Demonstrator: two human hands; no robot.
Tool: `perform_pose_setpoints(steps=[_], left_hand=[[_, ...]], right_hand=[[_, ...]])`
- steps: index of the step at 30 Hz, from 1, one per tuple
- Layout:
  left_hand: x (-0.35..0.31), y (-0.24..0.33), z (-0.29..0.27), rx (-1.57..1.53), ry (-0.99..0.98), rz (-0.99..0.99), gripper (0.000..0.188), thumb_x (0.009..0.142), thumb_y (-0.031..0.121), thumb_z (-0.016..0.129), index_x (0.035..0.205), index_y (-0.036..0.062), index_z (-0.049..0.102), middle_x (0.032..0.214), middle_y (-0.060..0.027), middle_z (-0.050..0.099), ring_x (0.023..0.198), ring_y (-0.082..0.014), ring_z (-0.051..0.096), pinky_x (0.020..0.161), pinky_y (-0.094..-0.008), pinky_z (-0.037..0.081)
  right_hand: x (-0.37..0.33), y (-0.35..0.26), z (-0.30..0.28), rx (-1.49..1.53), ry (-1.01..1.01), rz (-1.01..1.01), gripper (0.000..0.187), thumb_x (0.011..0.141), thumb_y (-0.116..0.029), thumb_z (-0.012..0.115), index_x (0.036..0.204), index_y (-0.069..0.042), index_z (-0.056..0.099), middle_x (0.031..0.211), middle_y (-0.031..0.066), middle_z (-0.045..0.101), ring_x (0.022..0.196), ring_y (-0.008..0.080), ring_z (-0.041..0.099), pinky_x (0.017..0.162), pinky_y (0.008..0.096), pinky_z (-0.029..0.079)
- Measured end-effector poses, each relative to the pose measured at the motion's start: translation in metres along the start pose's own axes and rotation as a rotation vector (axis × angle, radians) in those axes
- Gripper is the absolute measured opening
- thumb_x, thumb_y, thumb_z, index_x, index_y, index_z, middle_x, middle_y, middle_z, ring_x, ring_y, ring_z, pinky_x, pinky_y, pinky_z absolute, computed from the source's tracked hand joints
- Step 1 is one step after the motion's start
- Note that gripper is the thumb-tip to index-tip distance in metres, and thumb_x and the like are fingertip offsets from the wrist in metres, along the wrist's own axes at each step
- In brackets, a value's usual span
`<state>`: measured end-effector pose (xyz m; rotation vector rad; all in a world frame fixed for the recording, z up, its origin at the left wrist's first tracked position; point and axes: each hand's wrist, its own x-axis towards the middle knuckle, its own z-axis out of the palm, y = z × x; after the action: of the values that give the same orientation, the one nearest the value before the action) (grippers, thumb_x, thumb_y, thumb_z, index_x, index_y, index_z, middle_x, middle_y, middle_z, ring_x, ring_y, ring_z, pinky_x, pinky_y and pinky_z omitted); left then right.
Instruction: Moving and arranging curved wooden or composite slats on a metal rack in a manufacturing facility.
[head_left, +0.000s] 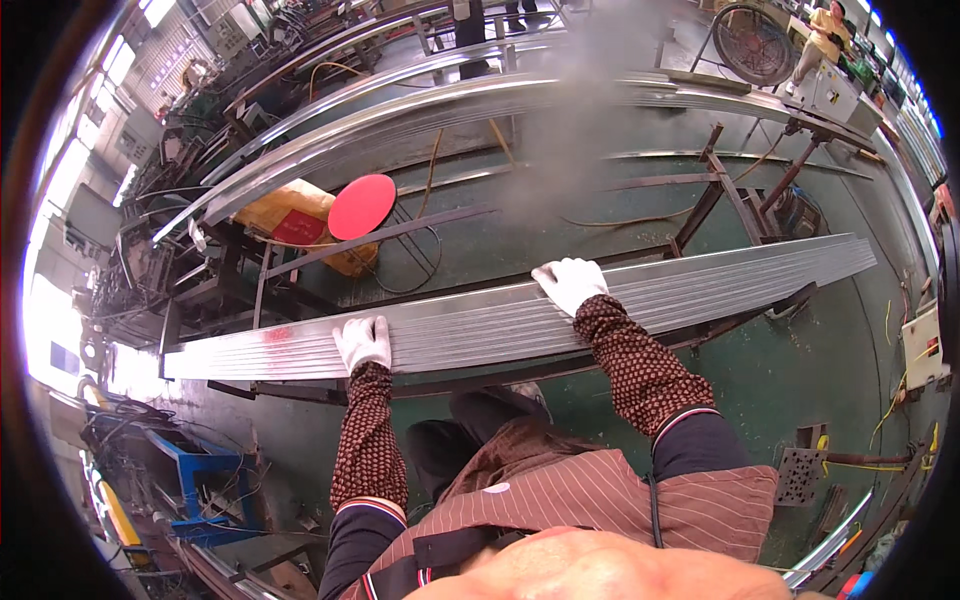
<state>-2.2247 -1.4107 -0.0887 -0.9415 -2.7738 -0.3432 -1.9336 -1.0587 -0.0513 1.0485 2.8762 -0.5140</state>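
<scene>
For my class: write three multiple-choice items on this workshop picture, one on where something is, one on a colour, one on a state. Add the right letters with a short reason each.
1. Where does the left hand rest?
A. on the bundle of long metal strips
B. on the green floor
C. on the round fan

2. What colour is the round stool seat beyond the strips?
A. blue
B. red
C. white

3. How is the right hand placed?
A. clenched round a hammer
B. hanging free in the air
C. laid flat on the strips, in a white glove

Key: 1 A, the gloved hand lies on top of the strips; 2 B, the disc-shaped seat is plainly red; 3 C, its white glove lies spread over the far edge of the bundle, holding no tool.
</scene>
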Motion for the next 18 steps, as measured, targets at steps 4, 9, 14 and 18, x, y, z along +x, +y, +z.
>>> perform_pose_setpoints(steps=[4,9,14,18], left_hand=[[-0.0024,0.0033,-0.0004,0.012,0.024,0.001,0.04,0.111,0.045,0.062,0.117,0.0113,0.082,0.128,-0.0092,0.078,0.138,-0.0292,0.063,0.132,-0.0611,0.03],[-0.0005,0.0027,-0.003,0.016,-0.021,-0.014,0.04,0.111,0.045,0.062,0.117,0.0112,0.082,0.128,-0.0091,0.078,0.138,-0.0288,0.062,0.132,-0.0608,0.029],[-0.0008,0.0025,-0.0028,0.011,-0.022,-0.019,0.039,0.11,0.045,0.062,0.117,0.0119,0.082,0.127,-0.0085,0.078,0.138,-0.0284,0.062,0.133,-0.0603,0.028],[-0.0004,0.0025,-0.0024,0.017,-0.024,-0.012,0.039,0.11,0.045,0.062,0.115,0.0126,0.082,0.124,-0.008,0.079,0.137,-0.0286,0.063,0.132,-0.0602,0.029]], right_hand=[[0.0011,0.0021,0.0012,0.007,-0.002,-0.007,0.057,0.114,-0.061,0.047,0.124,-0.02,0.085,0.114,0.0109,0.085,0.109,0.0318,0.08,0.099,0.0487,0.06],[0.0,0.0019,0.0029,0.01,0.03,-0.019,0.058,0.114,-0.062,0.047,0.123,-0.019,0.085,0.112,0.0109,0.085,0.108,0.032,0.08,0.099,0.0487,0.06],[-0.0017,0.0004,0.0005,0.004,0.031,-0.02,0.057,0.114,-0.062,0.047,0.123,-0.02,0.085,0.113,0.0102,0.085,0.108,0.0313,0.08,0.098,0.0482,0.06],[-0.0036,-0.0013,-0.0027,0.013,0.024,-0.016,0.056,0.114,-0.061,0.047,0.124,-0.021,0.085,0.113,0.0096,0.085,0.109,0.0304,0.08,0.099,0.0478,0.06]])
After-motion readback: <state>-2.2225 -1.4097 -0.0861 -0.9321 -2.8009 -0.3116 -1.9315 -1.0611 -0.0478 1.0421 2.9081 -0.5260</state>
